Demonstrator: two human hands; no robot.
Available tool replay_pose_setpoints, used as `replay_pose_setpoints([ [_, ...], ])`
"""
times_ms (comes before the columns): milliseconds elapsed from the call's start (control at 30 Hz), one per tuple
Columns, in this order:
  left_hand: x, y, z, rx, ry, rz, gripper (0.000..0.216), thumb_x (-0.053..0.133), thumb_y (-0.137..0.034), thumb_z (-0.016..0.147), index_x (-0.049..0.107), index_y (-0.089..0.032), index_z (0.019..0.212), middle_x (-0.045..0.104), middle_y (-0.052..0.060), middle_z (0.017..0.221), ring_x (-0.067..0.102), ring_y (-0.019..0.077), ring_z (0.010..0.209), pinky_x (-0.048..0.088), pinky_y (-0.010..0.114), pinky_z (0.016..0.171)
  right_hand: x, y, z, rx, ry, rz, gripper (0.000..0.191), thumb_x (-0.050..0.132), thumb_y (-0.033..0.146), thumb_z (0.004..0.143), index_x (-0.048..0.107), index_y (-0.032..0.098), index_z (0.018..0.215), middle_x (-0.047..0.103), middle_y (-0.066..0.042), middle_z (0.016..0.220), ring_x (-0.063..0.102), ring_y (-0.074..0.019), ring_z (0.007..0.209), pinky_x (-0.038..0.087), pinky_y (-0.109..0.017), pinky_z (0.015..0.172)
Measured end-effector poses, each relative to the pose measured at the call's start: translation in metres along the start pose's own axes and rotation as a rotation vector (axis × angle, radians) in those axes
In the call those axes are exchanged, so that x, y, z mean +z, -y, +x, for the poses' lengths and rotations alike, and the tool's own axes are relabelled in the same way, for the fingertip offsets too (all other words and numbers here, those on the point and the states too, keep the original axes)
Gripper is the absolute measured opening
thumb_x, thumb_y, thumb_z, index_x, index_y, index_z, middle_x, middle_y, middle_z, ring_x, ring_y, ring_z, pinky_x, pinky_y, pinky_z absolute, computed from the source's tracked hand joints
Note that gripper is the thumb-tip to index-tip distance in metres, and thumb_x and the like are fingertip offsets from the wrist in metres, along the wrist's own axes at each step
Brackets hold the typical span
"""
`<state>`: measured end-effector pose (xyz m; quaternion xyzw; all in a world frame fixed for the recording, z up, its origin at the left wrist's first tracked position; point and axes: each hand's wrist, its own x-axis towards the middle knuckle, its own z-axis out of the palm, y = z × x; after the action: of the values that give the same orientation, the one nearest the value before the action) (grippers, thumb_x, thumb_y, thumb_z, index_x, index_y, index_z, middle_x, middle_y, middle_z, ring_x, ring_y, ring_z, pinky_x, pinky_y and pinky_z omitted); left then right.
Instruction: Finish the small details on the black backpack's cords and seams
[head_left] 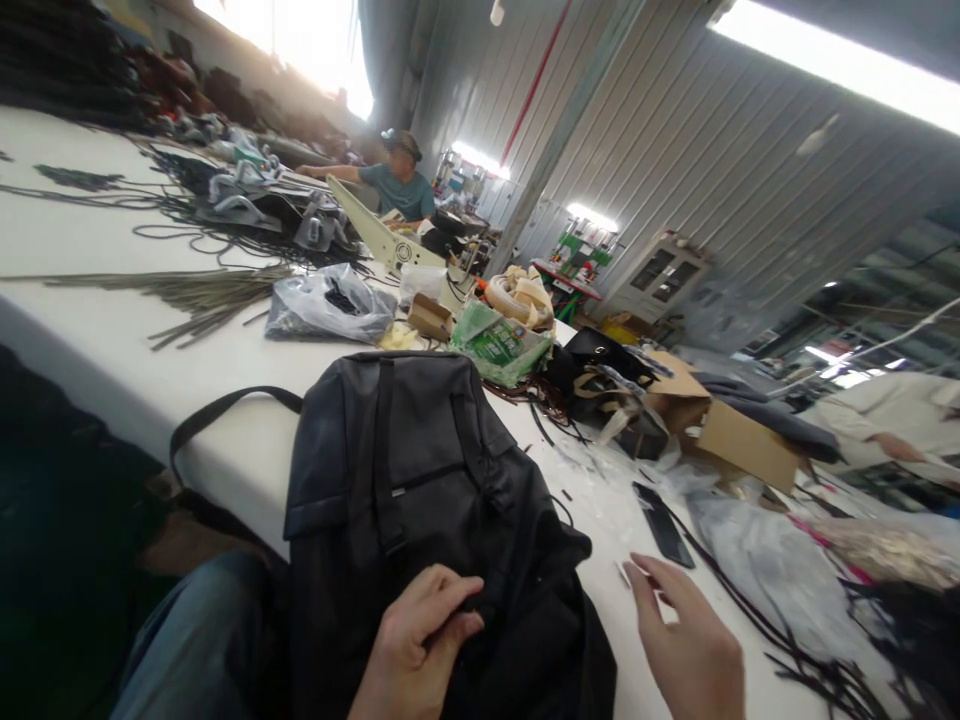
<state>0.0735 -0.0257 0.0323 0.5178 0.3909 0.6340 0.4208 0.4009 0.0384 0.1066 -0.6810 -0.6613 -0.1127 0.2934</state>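
Observation:
A black backpack [427, 430] with dark straps lies on the white table in front of me, its lower part across my lap. Over its lower middle, my left hand [424, 640] is closed, thumb and forefinger curled toward each other; whatever lies between them blends into the black fabric. To the right of the bag, above the tabletop, my right hand [686, 640] is pinched. A thin, small sliver shows at its fingertips, too small to name. One loop of strap [232, 410] hangs off the bag's left side.
Beyond the right hand lies a black phone [664, 525]. Plastic bags [765, 560], cardboard boxes [742, 440] and dark cords crowd the right. Behind the backpack are a clear bag [330, 305], a green sack [502, 340] and strap bundles [202, 295]. A co-worker [401, 185] sits at the far side.

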Motion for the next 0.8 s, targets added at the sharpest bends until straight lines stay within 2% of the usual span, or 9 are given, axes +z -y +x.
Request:
replay_pose_setpoints([
  [33, 0.001, 0.0, 0.0, 0.002, -0.002, 0.007, 0.025, 0.072, -0.03, 0.108, 0.087, -0.03, 0.128, 0.076, 0.005, 0.095, 0.074, 0.018, 0.085, 0.058, 0.023, 0.078, -0.008, 0.025, -0.003, -0.148, -0.076, 0.084, 0.036, 0.068, 0.058, 0.103, 0.084, 0.027, 0.113, 0.086, -0.008, 0.119, 0.084, -0.0309, 0.103, 0.067, -0.046, 0.097],
  [67, 0.002, -0.001, 0.0, -0.009, 0.001, 0.009, 0.027, 0.071, -0.029, 0.109, 0.086, -0.031, 0.131, 0.076, 0.004, 0.095, 0.074, 0.0179, 0.087, 0.058, 0.023, 0.08, -0.016, 0.051, -0.005, -0.3, -0.07, 0.175, 0.024, 0.072, 0.046, 0.106, 0.083, 0.029, 0.119, 0.086, -0.005, 0.119, 0.084, -0.0262, 0.103, 0.067, -0.039, 0.099],
  [100, 0.002, -0.001, 0.0, -0.029, 0.005, 0.006, 0.028, 0.07, -0.028, 0.11, 0.085, -0.032, 0.133, 0.077, 0.004, 0.096, 0.075, 0.0181, 0.089, 0.058, 0.023, 0.082, -0.023, 0.077, -0.008, -0.477, 0.006, 0.273, 0.02, 0.073, 0.036, 0.108, 0.081, 0.029, 0.124, 0.085, -0.005, 0.119, 0.083, -0.0214, 0.1, 0.067, -0.031, 0.092],
  [133, 0.002, -0.003, 0.0, -0.049, 0.007, 0.001, 0.029, 0.069, -0.027, 0.11, 0.085, -0.033, 0.134, 0.078, 0.004, 0.098, 0.076, 0.0183, 0.092, 0.059, 0.024, 0.084, -0.028, 0.101, -0.009, -0.627, 0.143, 0.349, 0.022, 0.072, 0.028, 0.108, 0.079, 0.028, 0.13, 0.084, -0.005, 0.12, 0.082, -0.0199, 0.103, 0.067, -0.029, 0.09],
  [200, 0.001, -0.005, -0.001, -0.065, 0.008, -0.015, 0.03, 0.07, -0.027, 0.11, 0.084, -0.034, 0.135, 0.081, 0.004, 0.103, 0.078, 0.019, 0.096, 0.061, 0.024, 0.086, -0.03, 0.14, -0.012, -0.783, 0.288, 0.437, 0.027, 0.071, 0.02, 0.108, 0.076, 0.026, 0.134, 0.083, -0.005, 0.116, 0.08, -0.0192, 0.1, 0.067, -0.029, 0.086],
  [300, -0.001, -0.008, -0.002, -0.039, -0.013, -0.033, 0.026, 0.073, -0.028, 0.109, 0.086, -0.035, 0.131, 0.083, 0.004, 0.105, 0.08, 0.0199, 0.095, 0.063, 0.026, 0.086, -0.017, 0.167, -0.016, -0.776, 0.323, 0.469, 0.024, 0.067, 0.019, 0.11, 0.075, 0.025, 0.132, 0.083, -0.005, 0.11, 0.078, -0.02, 0.094, 0.068, -0.033, 0.082],
  [433, -0.002, -0.014, -0.001, 0.005, -0.036, -0.015, 0.027, 0.073, -0.03, 0.109, 0.086, -0.035, 0.131, 0.085, 0.004, 0.102, 0.08, 0.0211, 0.093, 0.063, 0.028, 0.084, -0.002, 0.166, -0.018, -0.772, 0.337, 0.506, 0.017, 0.067, 0.019, 0.111, 0.076, 0.026, 0.122, 0.083, -0.003, 0.105, 0.077, -0.0194, 0.09, 0.067, -0.032, 0.077],
  [667, 0.0, -0.019, 0.003, 0.044, -0.048, 0.041, 0.018, 0.076, -0.029, 0.108, 0.089, -0.029, 0.121, 0.089, 0.006, 0.1, 0.081, 0.0217, 0.09, 0.063, 0.03, 0.083, -0.008, 0.163, -0.017, -0.741, 0.378, 0.549, 0.012, 0.069, 0.017, 0.11, 0.073, 0.027, 0.114, 0.081, 0.001, 0.1, 0.074, -0.0154, 0.084, 0.062, -0.027, 0.076],
  [800, -0.002, -0.02, 0.003, 0.131, 0.004, 0.087, 0.021, 0.073, -0.018, 0.108, 0.087, -0.027, 0.12, 0.088, 0.004, 0.1, 0.078, 0.0204, 0.088, 0.06, 0.029, 0.081, -0.014, 0.166, -0.018, -0.625, 0.51, 0.588, 0.014, 0.062, 0.02, 0.113, 0.07, 0.028, 0.104, 0.076, 0.002, 0.093, 0.071, -0.0147, 0.081, 0.055, -0.028, 0.072],
])
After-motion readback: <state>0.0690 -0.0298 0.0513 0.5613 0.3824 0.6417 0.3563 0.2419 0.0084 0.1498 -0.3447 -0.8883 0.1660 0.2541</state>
